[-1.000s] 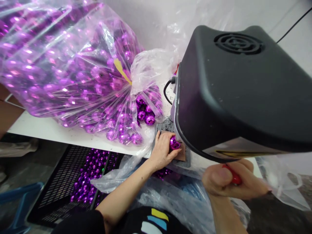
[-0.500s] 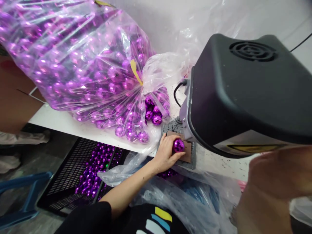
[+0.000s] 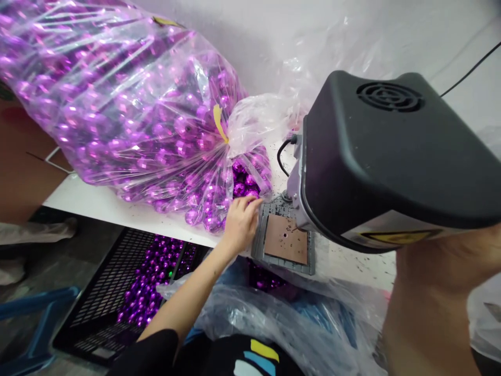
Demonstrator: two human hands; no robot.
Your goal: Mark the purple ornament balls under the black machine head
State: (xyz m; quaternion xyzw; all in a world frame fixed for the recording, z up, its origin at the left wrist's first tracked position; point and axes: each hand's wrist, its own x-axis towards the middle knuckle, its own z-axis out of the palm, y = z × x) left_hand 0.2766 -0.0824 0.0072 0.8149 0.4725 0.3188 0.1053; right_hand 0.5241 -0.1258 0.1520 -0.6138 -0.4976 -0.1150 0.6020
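Head view: we stretch our left hand (image 3: 240,222) far out, fingers spread loose, touching purple balls (image 3: 245,188) at the bag's (image 3: 136,115) mouth on the bench (image 3: 97,203). Our right hand's grip we cannot tell.

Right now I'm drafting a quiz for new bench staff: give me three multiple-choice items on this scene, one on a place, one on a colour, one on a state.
1. Where is the left hand?
A. on the brown plate
B. at the mouth of the open bag
C. in the black crate

2. What colour are the balls?
A. purple
B. green
C. gold

3. How is the brown plate under the black machine?
A. holding a ball
B. covered by plastic
C. bare

Answers: 1 B, the fingers touch loose balls at the open bag; 2 A, shiny purple throughout; 3 C, nothing rests on it.
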